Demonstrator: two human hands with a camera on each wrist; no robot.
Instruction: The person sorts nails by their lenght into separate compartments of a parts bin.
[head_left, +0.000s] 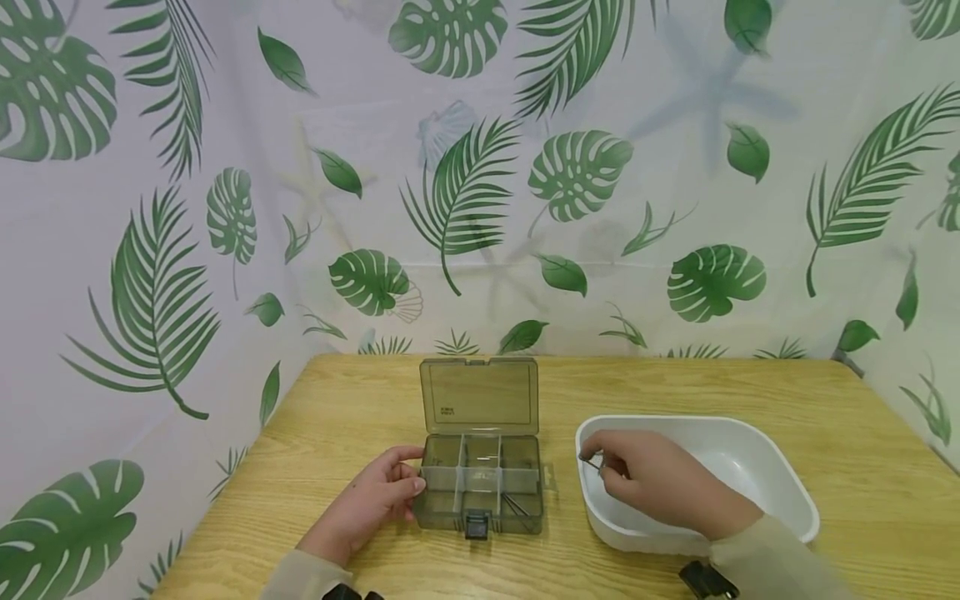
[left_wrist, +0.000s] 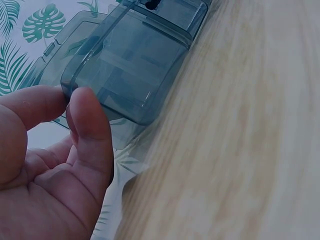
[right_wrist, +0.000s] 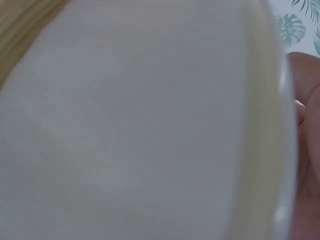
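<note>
A smoky clear plastic compartment box (head_left: 435, 518) stands on the table with its lid (head_left: 480, 398) raised at the back. My left hand (head_left: 377, 493) holds the box's left side, thumb and fingers at its edge. In the front right compartment lie thin dark nail-like pieces (head_left: 517, 505). Over the left part of a white basin (head_left: 750, 458), my right hand (head_left: 652, 475) pinches a thin dark nail-like piece (head_left: 593, 464) between thumb and fingers. The right wrist view shows mostly the basin's blurred outer wall (right_wrist: 140, 120), which hides much of that hand.
The wooden table (head_left: 360, 396) carries the box at its middle and the basin to the right. A leaf-patterned cloth (head_left: 480, 167) hangs behind the table and along both sides. At the box's front is a dark latch (head_left: 477, 525).
</note>
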